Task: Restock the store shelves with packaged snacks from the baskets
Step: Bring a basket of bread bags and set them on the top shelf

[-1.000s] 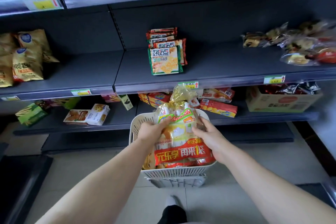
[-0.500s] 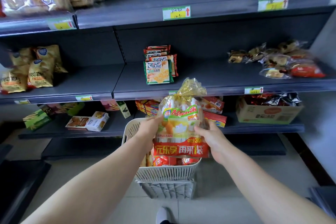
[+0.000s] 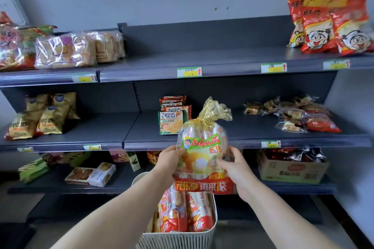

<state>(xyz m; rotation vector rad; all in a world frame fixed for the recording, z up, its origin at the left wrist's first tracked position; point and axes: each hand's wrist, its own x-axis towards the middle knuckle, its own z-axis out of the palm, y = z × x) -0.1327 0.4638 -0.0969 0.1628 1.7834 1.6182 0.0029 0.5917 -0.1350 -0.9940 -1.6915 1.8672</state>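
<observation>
I hold a clear snack bag point(image 3: 202, 157) with a gold tied top, a green label and a red band, upright in front of the middle shelf point(image 3: 232, 137). My left hand point(image 3: 171, 159) grips its left side and my right hand point(image 3: 234, 164) grips its right side. Below them stands a white slatted basket point(image 3: 178, 238) with more red and white snack packs point(image 3: 182, 210) inside.
The top shelf point(image 3: 202, 60) carries bread bags point(image 3: 66, 50) at left and red cartoon snack bags point(image 3: 332, 24) at right. The middle shelf has yellow bags point(image 3: 42, 117), green cracker packs point(image 3: 172, 119) and wrapped pastries point(image 3: 297, 115). A cardboard box point(image 3: 291, 170) sits lower right.
Both hands have lifted the snack bag up out of the basket to the middle shelf's height. My view has tilted upward, bringing the top shelf into sight.
</observation>
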